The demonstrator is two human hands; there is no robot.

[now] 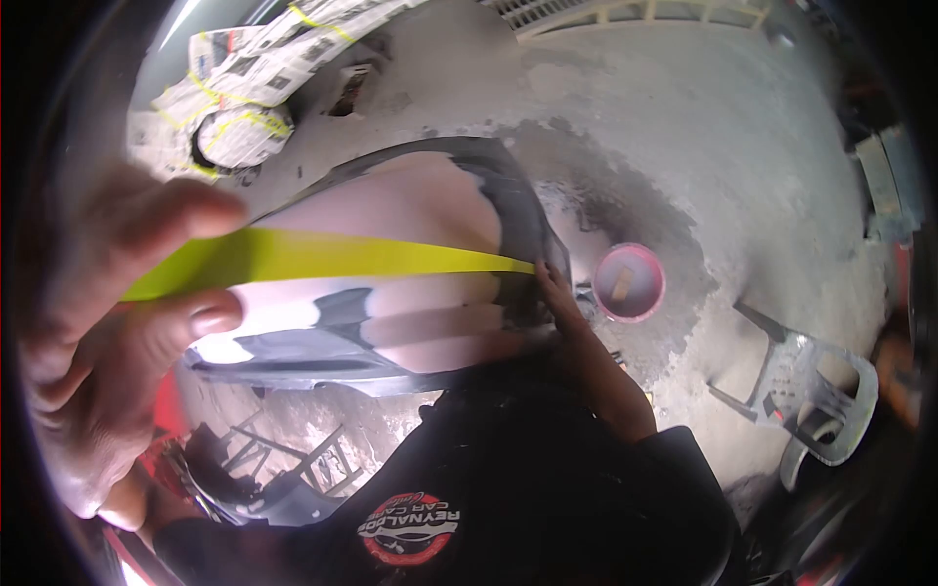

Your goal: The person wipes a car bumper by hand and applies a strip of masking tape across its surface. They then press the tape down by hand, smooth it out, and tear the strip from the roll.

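Note:
Stretched above a long curved panel [435, 200] is a strip of yellow tape [362, 254]. My left hand [112, 376], large and blurred close to the camera, holds its wide end between thumb and fingers. At the tape's narrow far end, my right hand [557, 296] has its fingertips on the tape by the panel's right end. The panel shows pinkish, white and dark grey patches. Its lower edge lies near the front of my black shirt [547, 479].
Right of the panel, a pink bucket [631, 318] of cloudy liquid with a tan block stands on wet floor. A grey plastic chair [852, 439] lies lower right. Newspaper-wrapped parts [244, 78] are upper left; a slatted part [635, 14] is at the top. Metal stands [327, 459] are lower left.

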